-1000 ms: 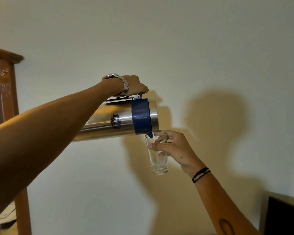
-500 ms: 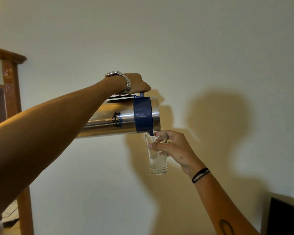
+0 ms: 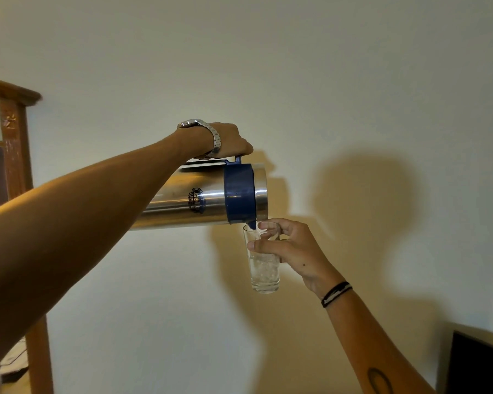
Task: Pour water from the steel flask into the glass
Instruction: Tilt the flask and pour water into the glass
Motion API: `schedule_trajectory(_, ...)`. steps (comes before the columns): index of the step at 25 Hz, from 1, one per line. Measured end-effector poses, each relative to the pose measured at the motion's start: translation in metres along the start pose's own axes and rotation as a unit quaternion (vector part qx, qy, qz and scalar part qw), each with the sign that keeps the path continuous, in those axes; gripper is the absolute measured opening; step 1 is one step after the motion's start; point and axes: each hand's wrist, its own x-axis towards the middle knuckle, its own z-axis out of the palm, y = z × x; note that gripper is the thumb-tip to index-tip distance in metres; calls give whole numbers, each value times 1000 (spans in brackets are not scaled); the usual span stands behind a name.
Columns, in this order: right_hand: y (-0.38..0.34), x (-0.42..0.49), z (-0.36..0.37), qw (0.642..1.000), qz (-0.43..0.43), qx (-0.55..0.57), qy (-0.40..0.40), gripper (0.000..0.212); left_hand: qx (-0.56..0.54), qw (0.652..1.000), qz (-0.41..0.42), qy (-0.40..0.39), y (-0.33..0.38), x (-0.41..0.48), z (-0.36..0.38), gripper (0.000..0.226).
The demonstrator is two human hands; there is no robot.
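Since the earlier frames the steel flask (image 3: pixel 199 200) has tipped a little further, its base rising toward level, and the water in the glass (image 3: pixel 264 260) has climbed slightly; the glass itself has barely shifted. The left hand (image 3: pixel 228 140) is closed around the flask's blue handle from above, wrist bent, carrying the flask on its side in mid-air in front of a pale wall (image 3: pixel 325 66). The blue spout (image 3: pixel 251 224) dips just inside the near rim of the glass. The right hand (image 3: pixel 291 248) grips the glass around its upper half, thumb across the front and fingers curled behind, holding it upright and off any surface. The bubbly water reaches roughly the lower third to half.

The pour looks to be well under way but not finished. To do it well, the spout should stay over the mouth of the glass, touching or just inside the rim, while the tilt increases only gently, since a flask this near level could surge if raised quickly. The glass should stay upright and steady, following the spout rather than drifting away. The water level is partly hidden behind the thumb, so watching it from above the rim seems wise, levelling the flask back before the water nears the fingers.
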Motion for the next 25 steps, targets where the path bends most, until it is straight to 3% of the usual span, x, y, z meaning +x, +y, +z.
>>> schedule_trajectory(25, 10, 1, 5, 1000, 3, 26, 2, 63, 29, 1000, -6, -8, 0, 12, 9, 39)
